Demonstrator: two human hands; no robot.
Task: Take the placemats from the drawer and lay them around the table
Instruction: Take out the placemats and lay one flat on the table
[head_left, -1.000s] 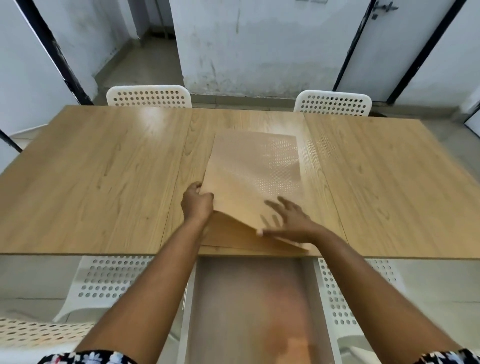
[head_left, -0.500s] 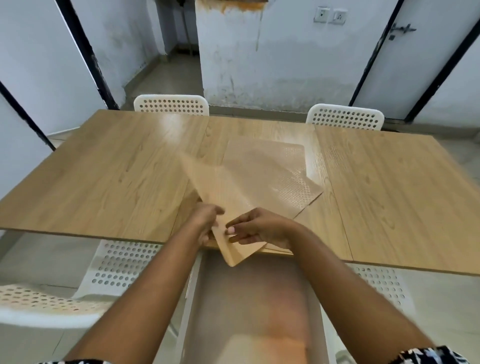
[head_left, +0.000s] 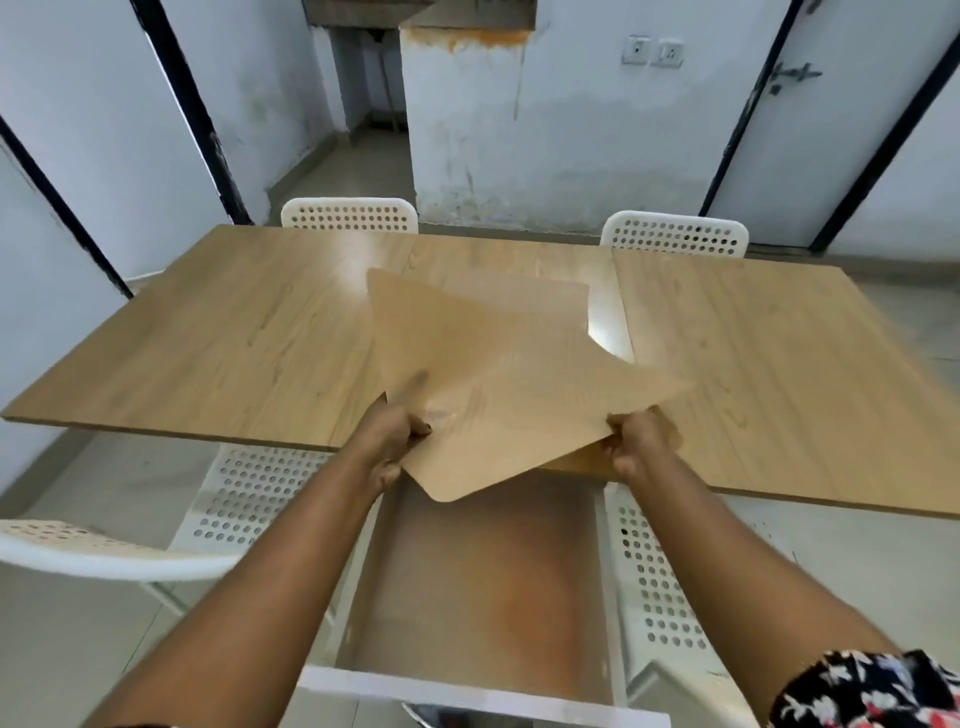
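A tan wood-patterned placemat (head_left: 498, 384) is lifted and turned diagonally above the near middle of the wooden table (head_left: 208, 332). My left hand (head_left: 392, 434) grips its left edge and my right hand (head_left: 636, 441) grips its right edge. Beneath it another placemat (head_left: 540, 301) lies flat on the table, mostly hidden; how many lie there I cannot tell. The drawer (head_left: 483, 587) stands pulled out below the table's near edge between my arms, with nothing visible on its pale, orange-stained bottom.
Two white perforated chairs stand at the far side, one left (head_left: 349, 214) and one right (head_left: 675, 235). More white chairs sit at the near side, left (head_left: 249, 493) and right (head_left: 654, 577) of the drawer. Walls and a door lie beyond.
The top placemat has been lifted off the stack and rotated. My right hand went from lying flat on it to pinching its edge, and both hands have spread apart.
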